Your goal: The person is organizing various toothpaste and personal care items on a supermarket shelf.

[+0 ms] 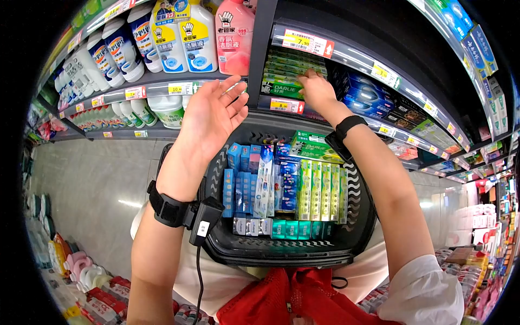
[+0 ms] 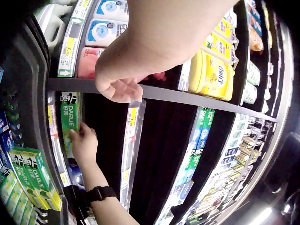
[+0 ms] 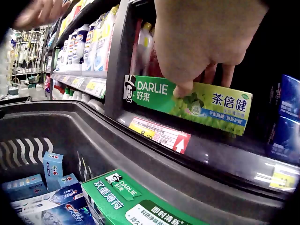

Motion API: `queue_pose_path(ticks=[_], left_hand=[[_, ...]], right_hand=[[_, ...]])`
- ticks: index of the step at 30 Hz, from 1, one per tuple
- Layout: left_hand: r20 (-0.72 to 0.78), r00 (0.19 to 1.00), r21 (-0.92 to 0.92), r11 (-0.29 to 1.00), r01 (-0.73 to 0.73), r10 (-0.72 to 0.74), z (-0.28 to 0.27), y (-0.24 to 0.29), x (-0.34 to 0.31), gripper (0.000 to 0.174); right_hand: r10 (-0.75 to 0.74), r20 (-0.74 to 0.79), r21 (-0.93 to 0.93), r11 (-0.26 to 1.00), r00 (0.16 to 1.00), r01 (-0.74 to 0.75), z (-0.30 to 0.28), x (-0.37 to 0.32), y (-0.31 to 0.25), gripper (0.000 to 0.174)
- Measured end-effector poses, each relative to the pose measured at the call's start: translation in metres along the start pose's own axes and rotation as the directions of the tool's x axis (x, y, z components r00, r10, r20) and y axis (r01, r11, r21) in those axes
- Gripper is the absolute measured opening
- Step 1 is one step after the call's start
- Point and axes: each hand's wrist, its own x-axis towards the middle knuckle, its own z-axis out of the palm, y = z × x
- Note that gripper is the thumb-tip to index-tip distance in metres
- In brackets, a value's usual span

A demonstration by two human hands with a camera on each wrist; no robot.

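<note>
My right hand (image 1: 318, 92) reaches onto a low shelf, its thumb and fingers pinching a green DARLIE toothpaste box (image 3: 225, 110) at its upper edge. In the right wrist view that box stands lengthwise just behind the shelf's price strip. Raised beside the shelf post, my left hand (image 1: 214, 111) holds nothing; its palm faces up with the fingers loosely bent. Below both hands, a black shopping basket (image 1: 281, 261) is packed with toothpaste boxes: blue ones (image 1: 246, 187) on the left, yellow-green ones (image 1: 319, 189) on the right and green DARLIE boxes (image 1: 311, 143) near the shelf.
Cleaner bottles (image 1: 197, 43) line the shelf at upper left, above more bottles on a lower tier. Dark blue boxes (image 1: 363, 95) sit right of my right hand. A vertical post (image 1: 261, 59) divides the shelves, and grey floor (image 1: 108, 189) shows on the left.
</note>
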Motion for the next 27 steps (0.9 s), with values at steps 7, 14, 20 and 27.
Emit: queue_pose_path(ticks=[7, 14, 20, 27], left_hand=[[-0.04, 0.999, 0.032, 0.999, -0.004, 0.005, 0.003, -0.002, 0.0, 0.033], [-0.037, 0.999, 0.046, 0.999, 0.003, -0.001, 0.001, -0.002, 0.001, 0.033], [-0.032, 0.999, 0.035, 0.999, 0.007, -0.006, 0.002, -0.004, 0.002, 0.033], [-0.032, 0.999, 0.033, 0.999, 0.029, -0.028, 0.001, -0.007, 0.008, 0.034]], right_hand=[[-0.024, -0.009, -0.005, 1.0, 1.0, 0.024, 0.004, 0.004, 0.004, 0.035], [-0.035, -0.044, -0.013, 0.999, 0.998, 0.035, 0.014, 0.005, 0.006, 0.036], [-0.058, -0.089, 0.062, 0.996, 0.994, 0.063, 0.012, -0.001, 0.004, 0.035], [-0.011, -0.241, -0.101, 0.995, 0.971, -0.014, 0.039, 0.034, -0.011, 0.056]])
